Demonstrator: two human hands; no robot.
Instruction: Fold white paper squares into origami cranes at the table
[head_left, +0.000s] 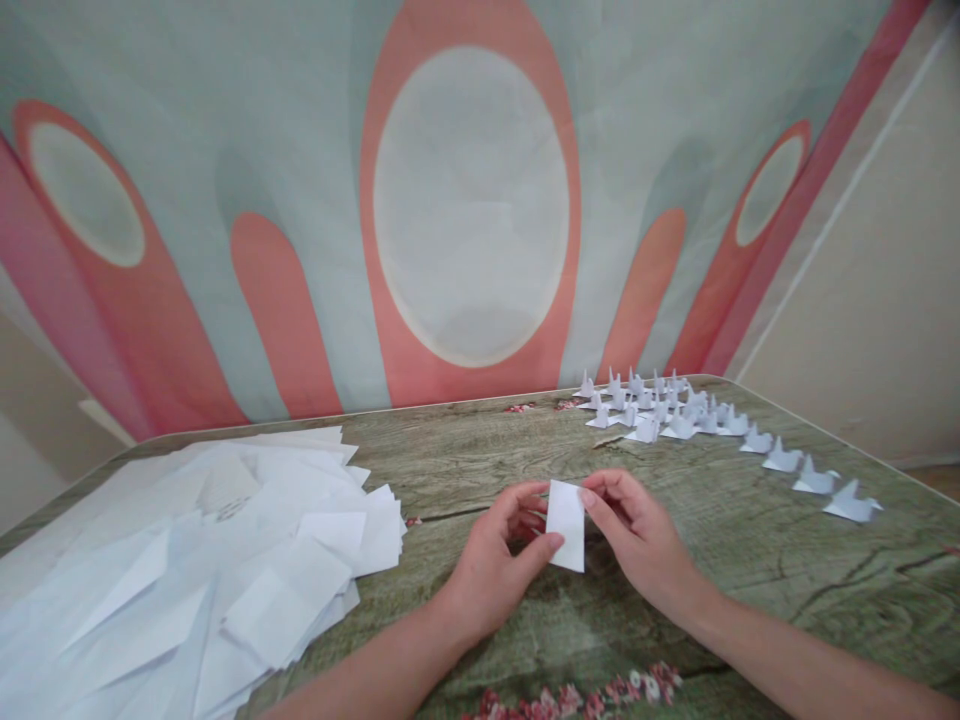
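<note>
Between my two hands, a small white folded paper (567,528) is held upright above the table, taller than it is wide. My left hand (504,548) grips its left edge, thumb in front and fingers behind. At the upper right corner, my right hand (637,530) pinches the paper between thumb and fingers. The back of the paper and some fingertips are hidden. Off to the left lies a large heap of white paper sheets (300,585). Several folded white paper cranes (784,456) stand in rows at the back right.
The wood-grain table (450,460) has printed pink flowers (577,700) near its front edge. Behind it hangs a backdrop (330,150) with coral arches and pale ovals. The paper heap covers the table's left side, and the line of cranes runs along the right.
</note>
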